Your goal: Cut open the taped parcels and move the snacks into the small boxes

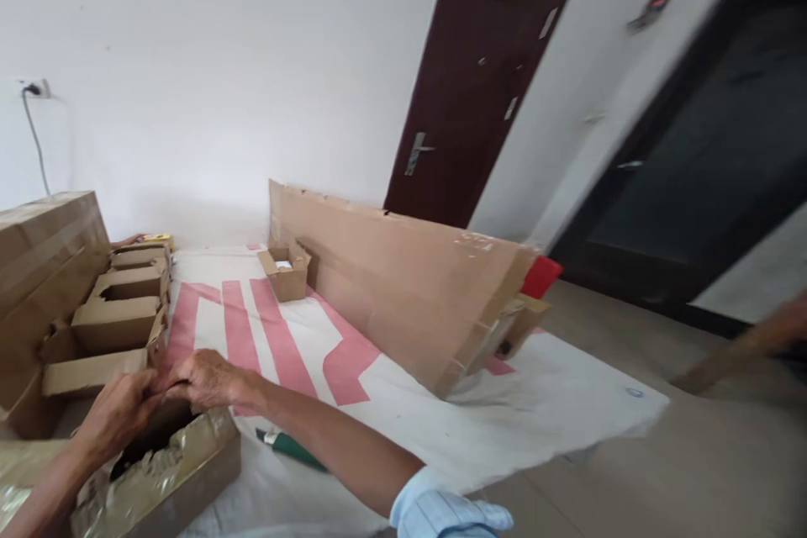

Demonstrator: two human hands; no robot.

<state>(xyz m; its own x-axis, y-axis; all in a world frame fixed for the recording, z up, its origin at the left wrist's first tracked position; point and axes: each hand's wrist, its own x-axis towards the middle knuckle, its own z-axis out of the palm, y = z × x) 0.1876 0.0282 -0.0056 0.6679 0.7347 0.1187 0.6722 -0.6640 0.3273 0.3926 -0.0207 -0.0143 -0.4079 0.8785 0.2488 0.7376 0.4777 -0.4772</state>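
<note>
Both hands, left hand (117,416) and right hand (205,378), meet over a torn taped carton (170,479); fingers bunched together, its contents hidden in shadow.

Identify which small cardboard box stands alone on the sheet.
The small open box by the long cardboard panel; the others sit stacked in a row at the left.

Plain brown cardboard boxes (119,311) stand in a row; a white sheet (504,412) carries broad pink stripes. The door (485,76) is dark reddish-brown, the sleeve cuff (441,513) pale blue, and a green object (293,447), perhaps a tool handle.
</note>
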